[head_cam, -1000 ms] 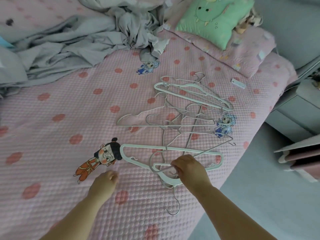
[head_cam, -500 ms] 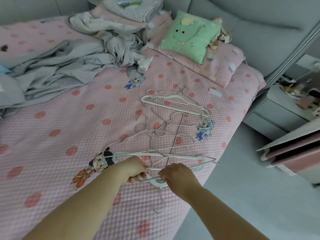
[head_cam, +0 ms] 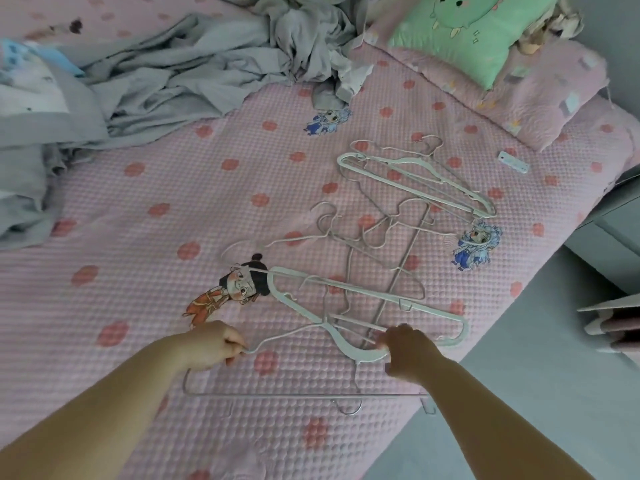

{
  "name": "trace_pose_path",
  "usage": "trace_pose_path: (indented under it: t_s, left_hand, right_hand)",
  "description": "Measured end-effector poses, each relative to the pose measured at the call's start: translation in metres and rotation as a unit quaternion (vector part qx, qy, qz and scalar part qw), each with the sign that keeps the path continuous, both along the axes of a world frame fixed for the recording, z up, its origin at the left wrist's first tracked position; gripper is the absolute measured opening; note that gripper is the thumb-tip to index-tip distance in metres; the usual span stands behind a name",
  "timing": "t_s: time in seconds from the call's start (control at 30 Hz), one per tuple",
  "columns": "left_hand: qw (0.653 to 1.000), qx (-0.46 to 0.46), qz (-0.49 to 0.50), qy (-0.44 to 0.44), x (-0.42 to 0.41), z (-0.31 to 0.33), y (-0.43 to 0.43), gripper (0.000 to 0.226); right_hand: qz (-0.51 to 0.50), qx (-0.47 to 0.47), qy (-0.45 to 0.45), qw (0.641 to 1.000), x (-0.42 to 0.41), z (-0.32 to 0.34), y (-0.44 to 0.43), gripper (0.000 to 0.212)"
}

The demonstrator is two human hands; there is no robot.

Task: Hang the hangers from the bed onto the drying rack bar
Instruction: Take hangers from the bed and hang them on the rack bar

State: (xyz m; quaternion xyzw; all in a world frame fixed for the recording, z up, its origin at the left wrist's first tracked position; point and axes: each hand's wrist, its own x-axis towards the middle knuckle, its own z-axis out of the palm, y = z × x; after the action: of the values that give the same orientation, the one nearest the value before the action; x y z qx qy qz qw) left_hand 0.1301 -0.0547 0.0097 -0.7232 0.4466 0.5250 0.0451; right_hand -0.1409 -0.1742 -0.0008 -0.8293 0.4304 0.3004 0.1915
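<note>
Two hands at pickup, I judge: left hand grip pinches thin wire hanger, right hand curls round white plastic hanger, both at near edge of bed; next, probably untangle and lift.

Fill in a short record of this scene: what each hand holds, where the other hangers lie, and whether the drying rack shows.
Left hand: grips a thin wire hanger by its shoulder
Right hand: grips a white plastic hanger near its neck
Other hangers: tangled heap on the pink bedspread
Drying rack: not in view
Also on bed: grey bedding, green pillow
</note>
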Motion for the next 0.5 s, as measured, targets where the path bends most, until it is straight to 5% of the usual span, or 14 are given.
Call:
trace_pose_path:
  t_s: [0.27, 0.5]
  left_hand:
    - [0.998, -0.059, 0.036, -0.009, 0.004, -0.043, 0.005, 0.033]
    - [0.995, -0.041, 0.078, 0.050, 0.006, -0.050, 0.001, 0.021]
  right_hand:
    - [-0.048, -0.108, -0.067, 0.991, 0.050, -0.038, -0.048, 0.057]
    - [0.041, -0.179, -0.044, 0.982, 0.054, -0.047, -0.042, 0.034]
